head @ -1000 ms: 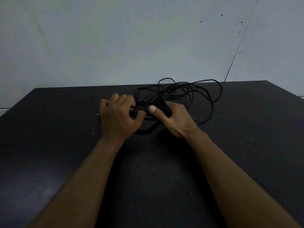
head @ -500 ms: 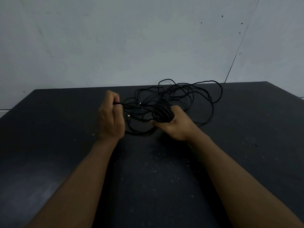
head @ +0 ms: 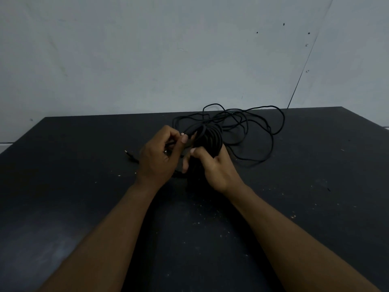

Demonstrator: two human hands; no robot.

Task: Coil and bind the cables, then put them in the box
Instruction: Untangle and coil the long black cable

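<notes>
Right hand [head: 216,167] fast around cable coil [head: 210,138], left hand [head: 157,158] pinch-tight on loose strand [head: 190,131].

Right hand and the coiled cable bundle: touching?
Touching. Head view shows the right hand curled round the coiled cable bundle, thumb across its near side; the left hand pinches a cable strand.

Cable [head: 248,131] was black. Tabletop [head: 84,186] was matte black with pale specks. Wall [head: 147,60] behind tabletop was plain pale grey with few dark dots.
</notes>
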